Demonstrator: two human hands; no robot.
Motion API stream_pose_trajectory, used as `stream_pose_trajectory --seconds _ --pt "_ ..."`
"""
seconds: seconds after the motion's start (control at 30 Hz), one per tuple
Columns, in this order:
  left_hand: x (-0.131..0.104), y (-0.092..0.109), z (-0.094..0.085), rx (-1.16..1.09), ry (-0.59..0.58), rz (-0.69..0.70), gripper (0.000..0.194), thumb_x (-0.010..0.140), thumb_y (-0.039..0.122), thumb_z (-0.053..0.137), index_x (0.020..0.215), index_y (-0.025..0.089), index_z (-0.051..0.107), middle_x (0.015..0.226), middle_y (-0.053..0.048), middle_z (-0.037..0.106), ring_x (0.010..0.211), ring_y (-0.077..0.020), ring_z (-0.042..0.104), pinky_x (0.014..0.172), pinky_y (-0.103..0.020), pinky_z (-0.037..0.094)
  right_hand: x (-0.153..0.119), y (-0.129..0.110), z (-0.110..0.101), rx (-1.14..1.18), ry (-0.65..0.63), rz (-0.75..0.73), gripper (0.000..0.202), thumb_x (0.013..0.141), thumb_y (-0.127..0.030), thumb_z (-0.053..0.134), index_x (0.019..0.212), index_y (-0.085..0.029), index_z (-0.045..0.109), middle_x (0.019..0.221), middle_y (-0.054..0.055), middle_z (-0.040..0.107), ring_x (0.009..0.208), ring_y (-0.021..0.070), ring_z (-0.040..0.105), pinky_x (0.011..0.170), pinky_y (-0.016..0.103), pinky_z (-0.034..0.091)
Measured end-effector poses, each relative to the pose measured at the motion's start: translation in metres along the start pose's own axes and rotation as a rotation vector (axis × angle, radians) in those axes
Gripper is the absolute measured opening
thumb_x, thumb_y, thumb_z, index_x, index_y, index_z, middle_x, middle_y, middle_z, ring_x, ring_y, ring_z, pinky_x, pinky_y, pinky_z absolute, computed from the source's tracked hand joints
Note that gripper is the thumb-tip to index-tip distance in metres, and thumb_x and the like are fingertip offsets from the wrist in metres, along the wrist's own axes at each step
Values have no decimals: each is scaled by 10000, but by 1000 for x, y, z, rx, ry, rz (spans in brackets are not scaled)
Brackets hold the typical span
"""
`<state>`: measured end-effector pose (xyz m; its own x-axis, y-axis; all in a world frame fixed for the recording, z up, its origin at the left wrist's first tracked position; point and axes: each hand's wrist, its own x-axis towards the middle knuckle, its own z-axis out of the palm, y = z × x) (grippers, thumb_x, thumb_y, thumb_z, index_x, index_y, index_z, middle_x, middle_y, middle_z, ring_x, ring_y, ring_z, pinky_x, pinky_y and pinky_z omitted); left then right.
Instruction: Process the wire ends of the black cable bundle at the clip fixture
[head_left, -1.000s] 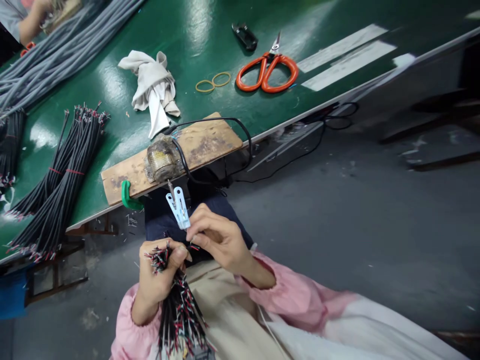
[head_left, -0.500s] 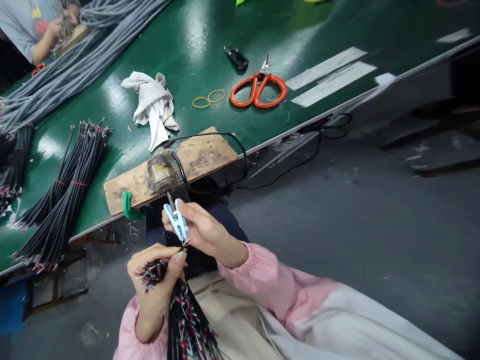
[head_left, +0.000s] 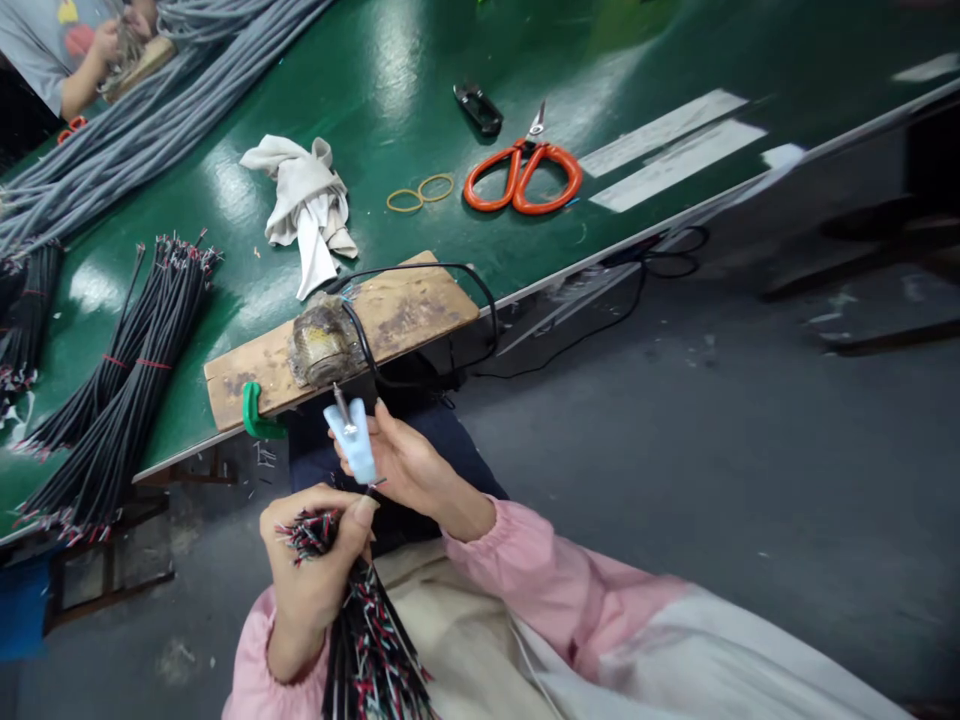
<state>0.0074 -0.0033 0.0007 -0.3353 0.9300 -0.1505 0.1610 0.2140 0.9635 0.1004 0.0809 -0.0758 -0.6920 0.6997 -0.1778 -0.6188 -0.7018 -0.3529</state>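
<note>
My left hand (head_left: 311,565) is closed around a thick bundle of black cables (head_left: 375,640) whose ends show red, white and black wires. Between its thumb and forefinger one cable end (head_left: 373,490) points up at the tip of a light-blue clip (head_left: 356,445). The clip, blurred, sits on the thin metal shaft of a small motor (head_left: 322,345). Behind and beside the clip is my right hand (head_left: 409,455), thumb raised off it and fingers apart. Whether any fingertip touches the clip's back is hidden.
The motor is fixed on a wooden board (head_left: 420,300), held at the table edge by a green clamp (head_left: 259,412). Orange-handled scissors (head_left: 523,178), a black nipper (head_left: 478,110), a white cloth (head_left: 304,200) and tied cable bundles (head_left: 142,370) lie around. A co-worker's hands (head_left: 112,40) show far left.
My right thumb and fingers have loosened from the blue clip, which has turned and become blurred. My left hand keeps hold of the cable bundle. The view has shifted slightly.
</note>
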Motion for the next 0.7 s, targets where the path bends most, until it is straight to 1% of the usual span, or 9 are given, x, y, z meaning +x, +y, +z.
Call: stream_pose_trajectory --seconds 0.03,0.1,0.17,0.23,0.3,0.37,0.47,0.57,0.7 --pt "0 0 -1 5 -22 0 270 757 372 778 576 177 738 429 16 617 289 -67 442 336 -192 338 -4 0 -3 -40 6 -40 496 652 -622 813 702 -142 693 629 9 588 563 91 473 521 207 395" --pt "0 -1 -4 11 -83 -25 315 759 406 774 556 169 729 442 -4 633 285 -72 451 315 -195 318 -15 -2 -6 -158 35 -122 462 657 -587 827 705 -151 683 620 -2 574 556 92 464 524 218 388" --pt "1 -1 -5 13 -140 -75 374 760 453 762 532 161 717 433 -21 633 284 -82 461 303 -198 320 -30 -5 -4 -345 65 -238 448 721 -586 780 672 -159 651 603 -11 550 551 98 463 526 231 389" --pt "2 -1 -5 19 -154 -122 410 748 483 759 505 158 700 405 -23 613 290 -88 468 309 -195 341 -43 -8 2 -593 69 -417 434 788 -557 733 637 -168 613 595 -10 546 565 109 480 543 247 398" --pt "5 1 -3 40 -135 -151 409 713 474 781 478 157 677 386 -15 592 302 -92 478 325 -191 367 -54 -9 9 -842 48 -624 342 831 -433 727 646 -173 605 597 -6 574 578 117 500 569 265 409" --pt "7 1 -1 49 -109 -157 392 678 444 803 460 153 657 385 -8 580 325 -95 492 347 -189 389 -60 -10 15 -1010 29 -759 214 859 -267 696 684 -171 618 613 0 611 580 117 511 587 275 422" --pt "8 -1 1 32 -128 -154 331 658 399 810 495 145 673 415 -3 584 367 -96 496 380 -191 401 -61 -12 20 -1080 11 -782 161 887 -158 631 727 -165 644 620 8 636 564 115 511 563 267 435" --pt "8 -4 2 29 -206 -135 291 662 371 799 534 137 682 445 10 557 405 -82 449 411 -194 380 -60 -17 23 -1151 -16 -804 105 893 -168 642 802 -166 694 681 31 687 615 137 552 584 284 461" --pt "8 -6 3 43 -242 -125 298 629 320 802 504 141 599 460 37 489 452 -70 386 440 -191 349 -60 -22 27 -1242 -65 -836 108 906 -145 605 863 -174 700 740 46 705 673 159 583 637 318 486"
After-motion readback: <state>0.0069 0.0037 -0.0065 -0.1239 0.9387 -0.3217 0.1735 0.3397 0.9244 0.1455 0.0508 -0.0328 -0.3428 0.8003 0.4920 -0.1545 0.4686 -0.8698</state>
